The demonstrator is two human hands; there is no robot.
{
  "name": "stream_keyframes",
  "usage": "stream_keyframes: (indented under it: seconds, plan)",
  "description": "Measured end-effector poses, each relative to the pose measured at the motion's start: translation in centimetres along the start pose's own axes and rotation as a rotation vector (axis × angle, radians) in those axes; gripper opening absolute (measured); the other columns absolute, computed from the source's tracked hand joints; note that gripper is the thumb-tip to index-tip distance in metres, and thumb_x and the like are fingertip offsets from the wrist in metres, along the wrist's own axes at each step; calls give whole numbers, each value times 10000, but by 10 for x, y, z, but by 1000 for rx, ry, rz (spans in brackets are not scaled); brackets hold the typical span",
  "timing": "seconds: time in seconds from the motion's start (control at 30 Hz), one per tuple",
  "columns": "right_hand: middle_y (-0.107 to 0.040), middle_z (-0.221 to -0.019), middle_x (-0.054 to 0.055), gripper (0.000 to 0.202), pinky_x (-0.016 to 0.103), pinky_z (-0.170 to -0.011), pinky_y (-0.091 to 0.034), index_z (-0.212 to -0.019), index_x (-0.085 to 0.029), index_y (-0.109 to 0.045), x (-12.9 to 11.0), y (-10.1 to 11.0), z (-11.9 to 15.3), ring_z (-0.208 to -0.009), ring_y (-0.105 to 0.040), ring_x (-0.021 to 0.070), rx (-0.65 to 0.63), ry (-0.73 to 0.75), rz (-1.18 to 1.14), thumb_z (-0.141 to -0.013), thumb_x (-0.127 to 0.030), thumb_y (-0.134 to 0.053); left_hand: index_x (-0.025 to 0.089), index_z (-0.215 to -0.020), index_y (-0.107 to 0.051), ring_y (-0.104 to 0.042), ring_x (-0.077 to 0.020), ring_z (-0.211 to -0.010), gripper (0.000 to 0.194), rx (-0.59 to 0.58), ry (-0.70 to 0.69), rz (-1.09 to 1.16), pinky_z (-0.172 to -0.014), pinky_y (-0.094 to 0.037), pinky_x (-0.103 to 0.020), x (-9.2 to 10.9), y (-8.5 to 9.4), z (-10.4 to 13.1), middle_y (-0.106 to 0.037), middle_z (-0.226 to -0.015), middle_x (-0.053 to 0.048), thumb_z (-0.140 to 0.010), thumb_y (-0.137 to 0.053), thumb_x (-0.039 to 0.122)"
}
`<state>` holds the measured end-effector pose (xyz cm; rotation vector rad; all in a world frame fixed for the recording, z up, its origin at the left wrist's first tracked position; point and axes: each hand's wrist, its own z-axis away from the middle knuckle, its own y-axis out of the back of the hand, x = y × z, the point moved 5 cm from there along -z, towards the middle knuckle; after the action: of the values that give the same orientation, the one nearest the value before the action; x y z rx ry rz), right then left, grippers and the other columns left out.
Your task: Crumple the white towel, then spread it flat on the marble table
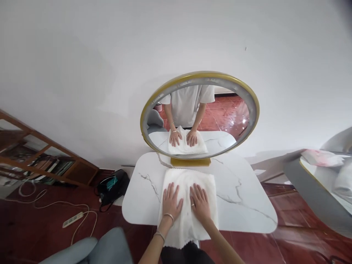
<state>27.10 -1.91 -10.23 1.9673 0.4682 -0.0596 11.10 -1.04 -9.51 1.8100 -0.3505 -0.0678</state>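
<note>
One left hand (171,202) and one right hand (200,205) lay palm-down on a white cloth (186,216), side by side with a gap between them. The fingers were stretched out and a little spread, pointing away from the body; neither hand was closed around anything, so the cloth was only touched from above. Two bands (160,235) circled the left wrist.

The cloth looked soft, limp and light, with nothing in it to break. It would probably crease under uneven pressure and slide easily over the smooth surface below. Its side edges or far corners seemed the best places to pinch it, while flat palms suited smoothing. Its near end hung past the front edge of a marble-patterned white table (244,194), and its far edge lay just before the gold base (190,162) of an oval mirror (225,113), which reflected both hands and the cloth.

A grey chair (111,249) stood at the lower left, with a black bag (117,185) and a power strip (73,220) beyond it. At the right, on a second table (316,200), lay a pink-and-white packet (320,157), perhaps tissues, though blur made that uncertain.
</note>
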Motion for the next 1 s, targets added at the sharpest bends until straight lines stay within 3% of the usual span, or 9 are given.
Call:
stream_keyframes:
  seconds: [0.2,0.33,0.53,0.77,1.0]
  plan:
    - [-418,-1449,51,469,457,-1077,-338,-1396,-239,-408,-55,-23,-27,-1346,-364,241,-68,210,-93,-928,-214,-397,250,-1434,-342,-295,-246,-1388,557,2,42,-87,-1097,-300,-428,-79,24,22,-314,-1511,-82,-900,-441,377]
    - [-400,-1460,47,456,447,-1065,-362,-1384,-245,-428,-61,-29,-39,-1342,-370,238,-121,300,-117,-928,-237,-416,266,-1426,-356,-310,-233,-1382,533,2,17,-118,-1081,-326,-409,-100,29,24,-324,-1507,-76,-908,-430,370]
    - [-407,-1456,40,455,441,-1066,-374,-1385,-249,-426,-54,-24,-40,-1350,-360,222,-113,265,-118,-930,-232,-414,244,-1430,-353,-271,-253,-1397,549,70,55,-108,-1099,-293,-438,-90,20,18,-299,-1517,-87,-896,-439,338]
    - [-444,-1429,30,463,439,-1045,-409,-1387,-253,-423,-23,-12,-35,-1329,-397,211,-62,117,-34,-927,-213,-397,271,-1426,-359,-308,-248,-1379,566,49,-71,-36,-1096,-296,-433,-66,-1,-17,-328,-1505,-74,-874,-462,342]
    - [-479,-1401,26,466,440,-1040,-412,-1364,-267,-456,-20,-13,-36,-1306,-429,208,-28,81,-48,-906,-196,-406,285,-1430,-348,-321,-242,-1371,554,32,-86,-8,-1096,-290,-416,-66,-1,-20,-326,-1508,-55,-888,-446,346]
